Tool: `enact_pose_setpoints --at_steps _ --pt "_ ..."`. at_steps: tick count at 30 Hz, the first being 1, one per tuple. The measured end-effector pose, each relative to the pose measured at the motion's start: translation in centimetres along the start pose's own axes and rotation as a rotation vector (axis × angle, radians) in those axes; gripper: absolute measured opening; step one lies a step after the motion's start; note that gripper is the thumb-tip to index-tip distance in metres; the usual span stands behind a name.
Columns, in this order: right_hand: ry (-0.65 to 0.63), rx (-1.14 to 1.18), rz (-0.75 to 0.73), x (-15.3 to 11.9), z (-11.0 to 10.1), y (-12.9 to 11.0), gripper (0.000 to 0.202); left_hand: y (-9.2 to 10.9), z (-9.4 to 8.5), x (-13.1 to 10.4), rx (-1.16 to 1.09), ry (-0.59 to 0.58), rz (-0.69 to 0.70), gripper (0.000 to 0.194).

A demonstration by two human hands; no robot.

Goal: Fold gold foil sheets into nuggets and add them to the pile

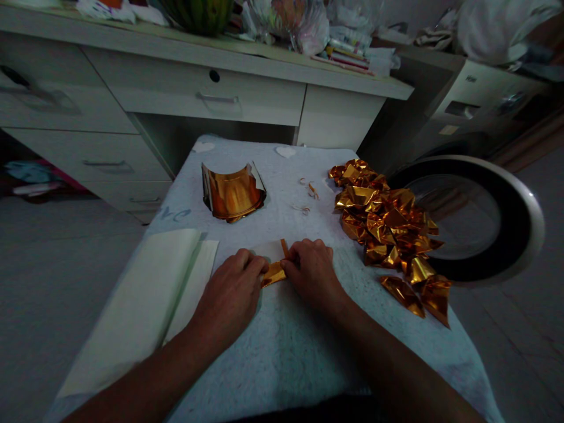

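Both hands meet at the middle of the cloth-covered table, pressed knuckle-up on a small piece of gold foil paper that lies flat between them. The left hand has its fingers curled down with the tips pinching the foil's left edge against the cloth; the right hand grips the foil's right edge the same way, fingers bent and closed on it, and a narrow orange flap stands up just at its index finger. A pale sheet, partly hidden by the hands, lies under the foil at 12 o'clock from the grip. From the hands, at 9 o'clock and touching nothing else, sits a stack of cream paper sheets, angled along the table's left edge. At 11 o'clock, well apart, a curled bundle of gold foil sheets stands on its edge, bowed open toward the viewer. At 1 o'clock, a few small foil scraps lie scattered. From 1 to 4 o'clock along the table's right edge runs a heap of folded gold foil pieces, the nearest two lying a little apart from the rest. Beyond the table stands a pale desk with drawers, and at 3 o'clock a round white-rimmed door hangs open.
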State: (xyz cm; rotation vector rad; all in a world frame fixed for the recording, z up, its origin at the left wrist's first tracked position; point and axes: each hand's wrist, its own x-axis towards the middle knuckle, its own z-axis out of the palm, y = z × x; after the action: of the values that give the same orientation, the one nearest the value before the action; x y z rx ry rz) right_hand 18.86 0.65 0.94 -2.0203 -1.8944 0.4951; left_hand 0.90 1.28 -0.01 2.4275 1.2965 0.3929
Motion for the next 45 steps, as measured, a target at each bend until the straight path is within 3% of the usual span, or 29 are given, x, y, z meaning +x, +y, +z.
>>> enact_pose_setpoints --at_steps 7,10,12,14,16,19,24,28,36,45 --pt "0.028 0.001 0.009 0.0 0.2 0.0 0.010 0.0 -0.6 0.1 0.067 -0.050 -0.069 0.021" --pt "0.106 0.004 0.014 0.0 0.4 0.0 0.021 0.0 -0.8 0.2 0.116 -0.058 -0.092 0.016" --pt "0.113 0.011 -0.064 0.0 0.5 -0.1 0.020 0.0 -0.9 0.2 0.133 -0.062 -0.101 0.014" --pt "0.027 0.028 -0.219 0.1 0.5 -0.1 0.011 0.1 -0.9 0.1 0.140 -0.066 -0.111 0.014" --pt "-0.067 0.029 -0.355 0.3 0.6 -0.1 0.021 0.1 -0.9 0.1 0.151 -0.063 -0.125 0.016" --pt "-0.123 -0.010 -0.418 0.4 0.5 -0.2 0.027 0.1 -0.6 0.0 0.198 -0.040 -0.121 0.017" --pt "-0.123 -0.101 -0.377 0.1 0.2 -0.8 0.015 0.3 -0.9 0.0 0.446 0.008 0.073 0.018" --pt "-0.104 -0.170 -0.333 -0.3 0.3 -1.3 0.007 1.1 -1.3 -1.4 0.557 -0.009 0.236 0.026" --pt "-0.014 -0.243 -0.253 -1.3 0.8 -2.4 0.026 0.9 0.2 -5.4 0.539 0.006 0.220 0.042" --pt "0.075 -0.230 -0.219 -1.9 1.6 -2.7 0.045 0.6 0.8 -6.2 0.507 0.127 0.155 0.046"
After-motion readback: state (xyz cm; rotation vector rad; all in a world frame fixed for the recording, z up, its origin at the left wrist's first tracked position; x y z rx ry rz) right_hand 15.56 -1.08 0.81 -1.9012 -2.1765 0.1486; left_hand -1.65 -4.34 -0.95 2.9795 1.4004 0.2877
